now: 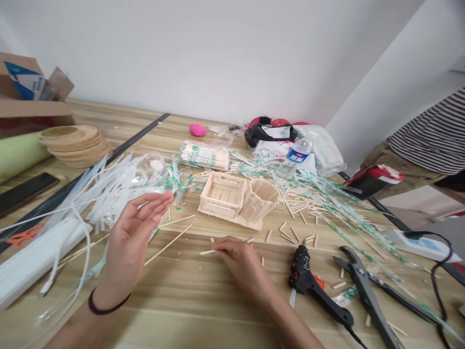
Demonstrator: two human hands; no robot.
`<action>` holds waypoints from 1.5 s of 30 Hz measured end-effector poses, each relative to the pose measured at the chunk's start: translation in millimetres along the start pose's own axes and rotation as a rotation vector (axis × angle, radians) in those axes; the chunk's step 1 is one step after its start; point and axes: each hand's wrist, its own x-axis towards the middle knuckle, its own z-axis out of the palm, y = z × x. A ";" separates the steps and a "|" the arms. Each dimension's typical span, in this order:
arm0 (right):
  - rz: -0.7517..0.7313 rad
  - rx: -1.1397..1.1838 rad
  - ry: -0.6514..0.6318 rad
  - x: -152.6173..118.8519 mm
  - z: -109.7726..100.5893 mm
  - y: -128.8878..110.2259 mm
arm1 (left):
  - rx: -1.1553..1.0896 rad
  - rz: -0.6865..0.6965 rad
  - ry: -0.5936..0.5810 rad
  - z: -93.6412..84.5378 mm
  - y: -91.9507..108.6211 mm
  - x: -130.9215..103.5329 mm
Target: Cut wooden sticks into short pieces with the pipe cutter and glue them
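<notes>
My right hand (236, 257) is low over the table and pinches a short piece of wooden stick (207, 252) between thumb and fingertips. My left hand (136, 230), a dark band on its wrist, is raised to the left with its fingers stretched out and nothing visible in it. Beyond both hands stands a small model made of glued sticks: an open square box (222, 196) beside a round, slanting cup (259, 201) on a shared stick base. A black hot glue gun (312, 286) lies right of my right hand, next to grey-jawed pliers (363, 286).
Loose sticks and green-printed wrappers (348, 220) are strewn across the right. A water bottle (298, 157) and a bundle of wrapped sticks (204, 155) stand behind. On the left lie clear glue sticks (112, 189), orange-handled scissors (25, 237) and wooden discs (74, 143). A person in stripes (432, 135) is at right.
</notes>
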 end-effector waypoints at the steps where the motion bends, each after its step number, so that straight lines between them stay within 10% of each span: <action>1: 0.001 -0.011 0.006 0.2 -0.6 1.0 | -0.002 0.002 -0.006 -0.2 0.5 1.0; 8: -0.056 -0.174 0.056 -7.9 -11.2 2.3 | 0.245 0.070 -0.036 3.7 -7.5 -8.1; 17: -0.110 -0.331 0.052 -18.1 -15.1 -11.4 | 0.699 -0.026 -0.630 19.2 -42.7 -45.3; 25: -0.115 -0.237 0.030 -19.4 -19.0 -15.6 | 0.720 -0.082 -0.613 15.6 -45.7 -44.3; 37: 0.271 -0.679 0.640 -109.5 -129.1 23.9 | 0.569 -0.309 -0.527 17.8 -39.0 -39.6; 45: 0.911 -0.906 0.307 -169.0 -205.8 88.5 | 0.557 -0.372 -0.501 20.1 -42.3 -37.1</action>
